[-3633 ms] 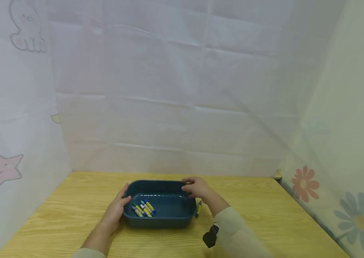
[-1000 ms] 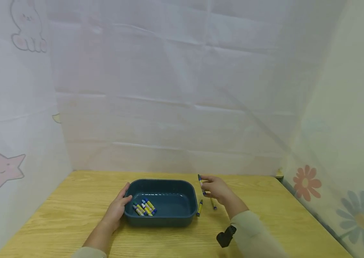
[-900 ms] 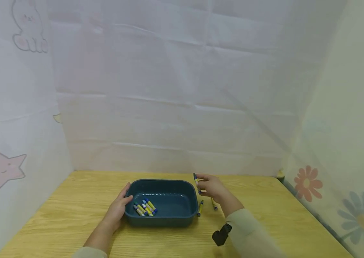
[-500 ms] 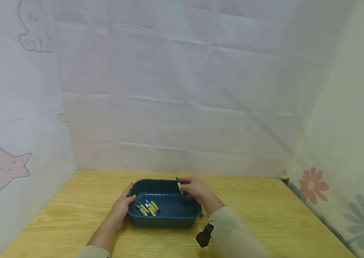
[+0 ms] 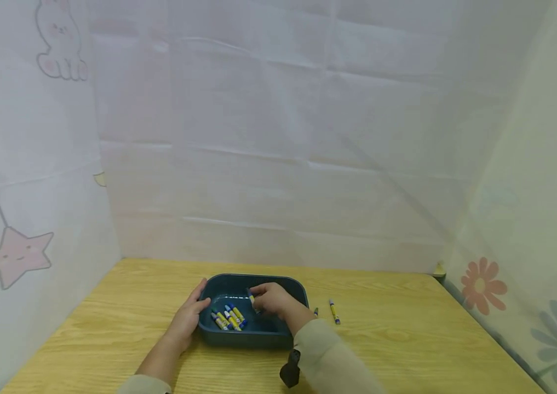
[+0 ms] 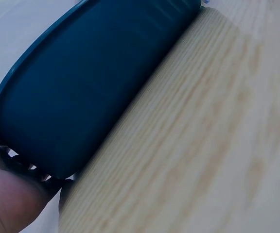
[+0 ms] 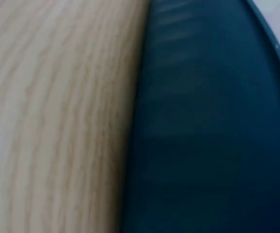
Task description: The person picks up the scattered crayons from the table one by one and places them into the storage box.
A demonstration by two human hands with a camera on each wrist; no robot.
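A dark teal bin (image 5: 283, 285) stands on the wooden table (image 5: 110, 328). Several blue and yellow crayons (image 5: 229, 317) lie in its left part. My right hand (image 5: 265, 300) reaches over the bin and pinches a blue and yellow crayon (image 5: 250, 296) just above the pile. My left hand (image 5: 188, 317) rests against the bin's left wall, fingers on the rim. In the left wrist view the bin's outer wall (image 6: 81, 92) fills the upper left, with part of my left hand (image 6: 8, 199) at the corner. The right wrist view has only the bin's wall (image 7: 208, 126) and table (image 7: 57, 111).
Two loose crayons lie on the table right of the bin: one (image 5: 334, 311) well apart, another (image 5: 316, 312) close to the bin's right wall. Pale printed curtains close off the table at the back, left and right.
My right hand carried a crayon from the table right of the bin leftward over the rim and down into the bin. The left hand stayed on the bin's left side. The head view shifted slightly.
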